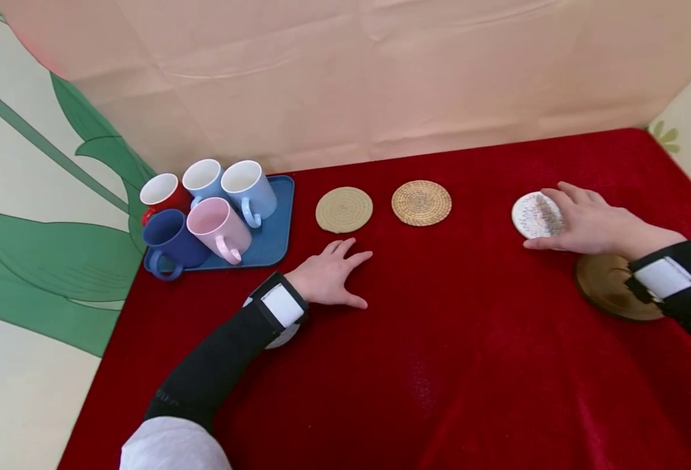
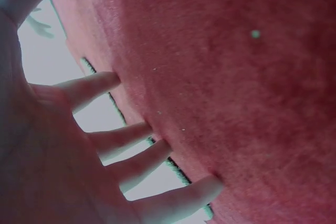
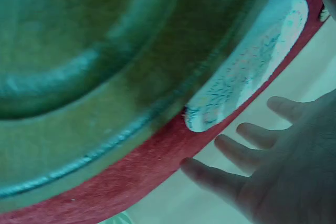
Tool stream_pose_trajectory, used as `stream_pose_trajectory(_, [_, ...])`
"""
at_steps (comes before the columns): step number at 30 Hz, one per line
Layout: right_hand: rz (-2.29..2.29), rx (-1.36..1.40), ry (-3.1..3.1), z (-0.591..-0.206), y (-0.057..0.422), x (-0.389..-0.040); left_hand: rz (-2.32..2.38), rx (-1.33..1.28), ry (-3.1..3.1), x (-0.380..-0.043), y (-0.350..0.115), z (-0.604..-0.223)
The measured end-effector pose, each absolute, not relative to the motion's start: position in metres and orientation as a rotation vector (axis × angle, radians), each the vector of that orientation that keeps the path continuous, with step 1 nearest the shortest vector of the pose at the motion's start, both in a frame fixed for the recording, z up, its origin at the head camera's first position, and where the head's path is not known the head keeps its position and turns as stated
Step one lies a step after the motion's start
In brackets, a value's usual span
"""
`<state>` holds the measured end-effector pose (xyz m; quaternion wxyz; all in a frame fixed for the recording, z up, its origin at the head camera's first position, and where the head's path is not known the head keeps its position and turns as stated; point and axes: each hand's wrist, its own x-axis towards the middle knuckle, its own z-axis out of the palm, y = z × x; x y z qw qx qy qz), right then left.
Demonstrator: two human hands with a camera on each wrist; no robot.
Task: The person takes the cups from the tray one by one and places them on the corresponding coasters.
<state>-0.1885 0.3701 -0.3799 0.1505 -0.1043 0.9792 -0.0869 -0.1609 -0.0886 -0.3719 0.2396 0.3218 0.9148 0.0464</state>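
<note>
My left hand (image 1: 330,277) spreads its fingers over the red cloth, just in front of a beige round woven coaster (image 1: 344,209). Nothing lies in its palm in the left wrist view. Partly hidden under the left wrist is a grey round coaster (image 1: 283,337). Over at the right, my right hand (image 1: 592,219) hovers with loosely spread fingers above a white coaster with a speckled print (image 1: 533,215), covering part of it. The right wrist view has a gap between the fingers and that coaster. A brown wooden round plate (image 1: 601,287) lies beneath the right wrist.
A blue tray (image 1: 272,241) at the left carries several mugs, among them a pink mug (image 1: 213,225) and a dark blue mug (image 1: 175,238). Another woven coaster (image 1: 421,203) lies near the table's back edge. A draped beige cloth (image 1: 345,78) hangs behind.
</note>
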Motion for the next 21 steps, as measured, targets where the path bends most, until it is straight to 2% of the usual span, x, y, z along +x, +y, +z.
stream_pose_trajectory(21, [-0.277, -0.295, 2.772, -0.394, 0.379, -0.198, 0.109, 0.869, 2.52, -0.163, -0.087, -0.371])
